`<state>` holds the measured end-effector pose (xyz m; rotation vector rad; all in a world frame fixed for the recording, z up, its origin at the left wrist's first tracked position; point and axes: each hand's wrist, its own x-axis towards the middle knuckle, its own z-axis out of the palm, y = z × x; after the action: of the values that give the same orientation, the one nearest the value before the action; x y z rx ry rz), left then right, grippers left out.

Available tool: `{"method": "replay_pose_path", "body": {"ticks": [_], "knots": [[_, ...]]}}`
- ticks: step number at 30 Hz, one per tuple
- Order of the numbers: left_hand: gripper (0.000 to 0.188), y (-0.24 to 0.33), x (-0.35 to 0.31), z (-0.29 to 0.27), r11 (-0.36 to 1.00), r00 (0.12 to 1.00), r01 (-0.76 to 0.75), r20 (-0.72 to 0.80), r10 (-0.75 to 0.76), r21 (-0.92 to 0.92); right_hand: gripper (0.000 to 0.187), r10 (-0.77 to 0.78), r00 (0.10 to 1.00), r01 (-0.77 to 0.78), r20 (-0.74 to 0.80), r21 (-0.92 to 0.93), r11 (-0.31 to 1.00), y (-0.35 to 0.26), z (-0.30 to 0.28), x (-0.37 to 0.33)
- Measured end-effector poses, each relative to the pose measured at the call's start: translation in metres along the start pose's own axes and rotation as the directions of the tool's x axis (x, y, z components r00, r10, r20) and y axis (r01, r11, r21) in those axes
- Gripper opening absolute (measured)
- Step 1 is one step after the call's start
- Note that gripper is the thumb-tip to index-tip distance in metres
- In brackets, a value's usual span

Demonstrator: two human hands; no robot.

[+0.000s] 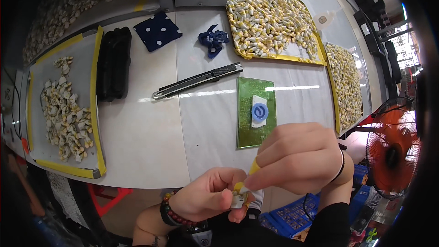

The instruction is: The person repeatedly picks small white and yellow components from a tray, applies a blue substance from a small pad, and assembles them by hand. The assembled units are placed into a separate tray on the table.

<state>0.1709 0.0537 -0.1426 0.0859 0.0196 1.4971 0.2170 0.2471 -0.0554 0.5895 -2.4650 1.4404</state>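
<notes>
Low in the view, just off the table's front edge, my two hands meet. Between the fingertips of my left hand [210, 196] is a small yellow-and-white piece [238, 200] with dark marks on it. My right hand [302, 158] is closed in a pinch right above it. A slim yellow object [254, 167] shows at the right fingers; most of it is hidden, so its kind is unclear. Beyond the right hand lies a green plate [249, 136] bearing a white pad and a round blue cup [259, 112].
A black utility knife [199, 80] lies mid-table. Left are a black case [114, 64] and a yellow-taped tray [36, 123] of small pieces. Two fuller trays, one at the back [247, 56] and one at right [337, 110], hold more. Dark blue cloths [157, 31] lie behind. An orange fan [392, 151] stands right.
</notes>
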Motion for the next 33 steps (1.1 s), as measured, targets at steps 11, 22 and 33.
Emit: {"method": "replay_pose_path", "body": {"ticks": [11, 22, 33], "knots": [[0.038, -0.004, 0.003, 0.01, 0.993, 0.999, -0.03, -0.039, 0.025, -0.11, 0.007, -0.134, 0.989, 0.132, 0.065, 0.033, 0.991, 0.005, 0.002, 0.0], [0.037, -0.004, 0.006, 0.017, 0.992, 0.999, -0.041, -0.028, 0.038, -0.115, 0.009, -0.202, 0.979, 0.201, -0.001, -0.009, 0.979, 0.006, 0.007, -0.003], [0.05, -0.005, 0.009, 0.002, 0.994, 1.0, 0.016, -0.001, -0.016, -0.106, 0.014, 0.04, 0.998, -0.044, -0.049, -0.082, 0.996, -0.002, 0.006, -0.01]]}}
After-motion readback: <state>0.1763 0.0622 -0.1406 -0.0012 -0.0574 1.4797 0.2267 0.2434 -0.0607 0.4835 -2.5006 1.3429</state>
